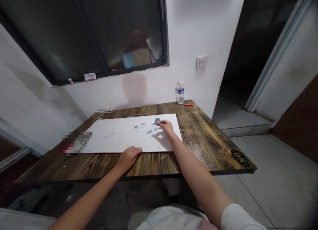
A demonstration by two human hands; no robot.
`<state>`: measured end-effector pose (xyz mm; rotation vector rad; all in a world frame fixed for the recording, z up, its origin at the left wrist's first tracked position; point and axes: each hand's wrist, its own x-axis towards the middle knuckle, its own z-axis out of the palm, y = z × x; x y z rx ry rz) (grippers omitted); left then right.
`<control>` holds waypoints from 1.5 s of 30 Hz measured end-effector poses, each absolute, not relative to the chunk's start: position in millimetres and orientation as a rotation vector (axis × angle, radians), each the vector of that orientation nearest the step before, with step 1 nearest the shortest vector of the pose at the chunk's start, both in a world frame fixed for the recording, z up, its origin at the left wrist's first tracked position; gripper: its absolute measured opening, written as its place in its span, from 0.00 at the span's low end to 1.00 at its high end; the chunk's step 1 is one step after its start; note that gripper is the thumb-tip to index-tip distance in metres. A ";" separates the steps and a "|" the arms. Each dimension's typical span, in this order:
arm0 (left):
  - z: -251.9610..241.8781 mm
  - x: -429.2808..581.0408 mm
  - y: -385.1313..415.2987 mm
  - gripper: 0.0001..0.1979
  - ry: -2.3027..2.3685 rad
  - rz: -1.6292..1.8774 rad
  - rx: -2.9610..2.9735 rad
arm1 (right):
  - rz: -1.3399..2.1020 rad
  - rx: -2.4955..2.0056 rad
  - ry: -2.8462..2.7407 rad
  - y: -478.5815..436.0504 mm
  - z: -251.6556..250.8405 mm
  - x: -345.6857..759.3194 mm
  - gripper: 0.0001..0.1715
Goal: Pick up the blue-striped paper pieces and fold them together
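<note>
R hand point(165, 126) is at a blue-striped paper slip point(157, 121) on white board point(131, 137). Its fingers point(159, 123) are together and reach the slip, but I cannot tell if clamped. Other slips point(149, 131) lie just beside it. L hand point(128, 158) rests flat at board's near edge, fingers together, maybe to steady board. Board lies on worktop point(198, 147), water bottle point(180, 92) near wall.

Tabletop point(211, 147): rough dark-stained wood, kinda semi-matt | white sheet point(119, 135): smooth matt paper or card, can't really tell | blue-printed slips point(149, 131): matt paper | water bottle point(180, 92): clear glossy plastic | wall point(139, 91): flat matt paint
</note>
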<state>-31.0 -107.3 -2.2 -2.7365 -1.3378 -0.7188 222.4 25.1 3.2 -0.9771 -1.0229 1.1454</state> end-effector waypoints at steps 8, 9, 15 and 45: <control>46.0 -2.6 -71.4 0.08 -1.522 -0.847 -2.850 | 1.123 -0.982 -1.168 29.6 -2.3 217.0 0.18; 52.5 4.0 -64.1 0.08 -1.533 -0.872 -2.866 | 1.114 -0.987 -1.200 29.9 -3.4 215.9 0.18; 69.5 34.5 -17.6 0.05 -1.716 -1.105 -2.742 | 1.107 -0.945 -1.343 29.2 -5.0 210.9 0.18; 25.5 42.1 16.8 0.14 -1.835 -0.361 -2.352 | 1.032 -1.094 -1.060 36.2 -2.7 221.3 0.13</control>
